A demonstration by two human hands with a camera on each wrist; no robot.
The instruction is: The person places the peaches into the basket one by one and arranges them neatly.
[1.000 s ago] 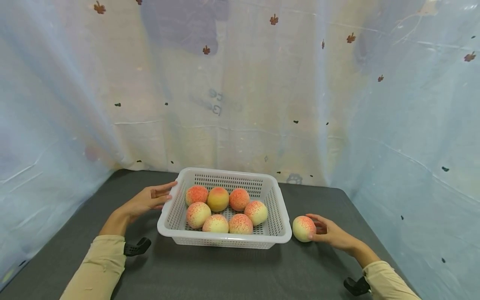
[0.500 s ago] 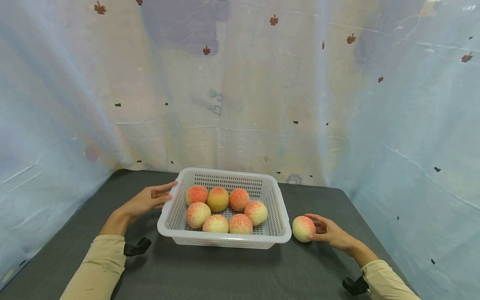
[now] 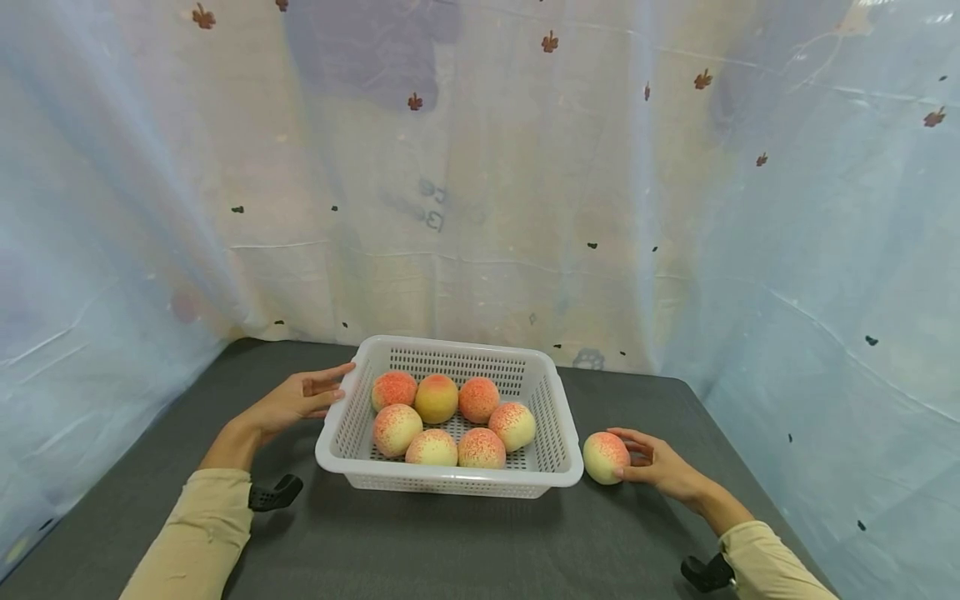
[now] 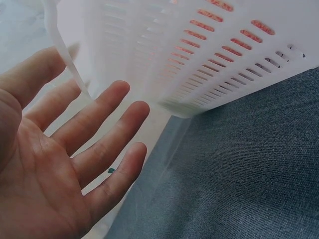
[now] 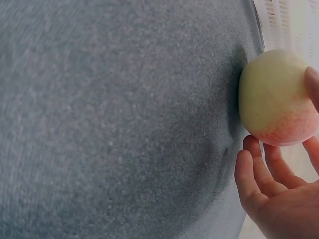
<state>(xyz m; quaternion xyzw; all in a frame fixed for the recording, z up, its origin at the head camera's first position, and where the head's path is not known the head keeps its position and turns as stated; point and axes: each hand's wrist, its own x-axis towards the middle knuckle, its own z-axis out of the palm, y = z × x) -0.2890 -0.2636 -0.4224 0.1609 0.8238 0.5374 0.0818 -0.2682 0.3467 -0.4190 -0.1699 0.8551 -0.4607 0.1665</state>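
A white plastic basket point(image 3: 442, 473) with slotted walls holds several red-and-yellow peaches point(image 3: 437, 398) in the head view. At its left end, my left hand point(image 3: 288, 406) has its fingertips at the rim. The left wrist view shows this hand point(image 4: 55, 159) with fingers extended and spread beside the basket wall point(image 4: 219, 64), two fingertips behind the rim. Just right of the basket, a pale yellow peach point(image 3: 602, 460) with a red blush sits on the table. My right hand point(image 3: 663, 467) holds it between thumb and fingers; the right wrist view shows the peach point(image 5: 274, 94) up close.
Dark grey cloth covers the table point(image 3: 420, 550). Behind it and along both sides hangs a pale patterned plastic curtain point(image 3: 495, 275). Black straps with small mounts point(image 3: 275, 493) sit at both wrists over beige sleeves point(image 3: 197, 533).
My right hand and the peach have shifted very slightly left, toward the basket. The left hand and the basket stay where they were.
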